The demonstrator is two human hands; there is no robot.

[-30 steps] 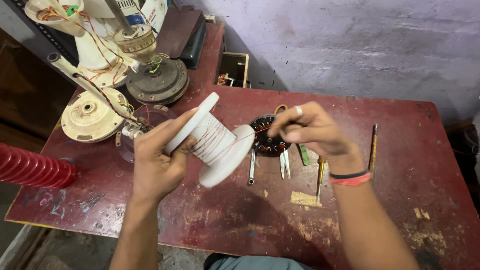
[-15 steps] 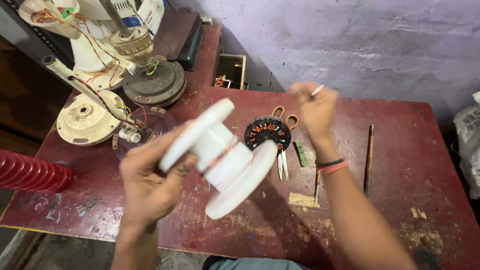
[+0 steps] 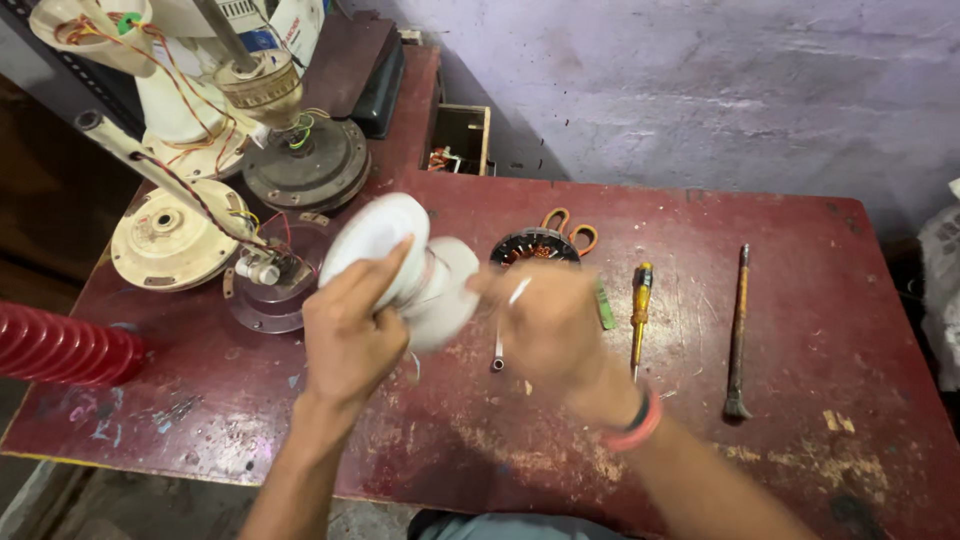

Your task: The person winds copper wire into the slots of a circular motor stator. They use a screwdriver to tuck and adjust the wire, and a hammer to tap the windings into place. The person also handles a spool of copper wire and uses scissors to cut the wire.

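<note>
Gripping the white spool (image 3: 415, 272) above the red table (image 3: 800, 300), the left hand (image 3: 350, 335) closes round its flange; the blurred right hand (image 3: 545, 325) pinches something thin, seemingly wire; steady tension should serve best.

At the far left corner of my desk (image 3: 700, 420), behind the fan motor parts, I see a white label panel (image 3: 243, 12) with dark print at the top edge of view, and just right of it a white package (image 3: 300, 22) marked in red and blue, partly cut off. Further along the back edge an open wooden box (image 3: 462, 140) stands against the wall, small parts inside. No screens or signs show anywhere.
</note>
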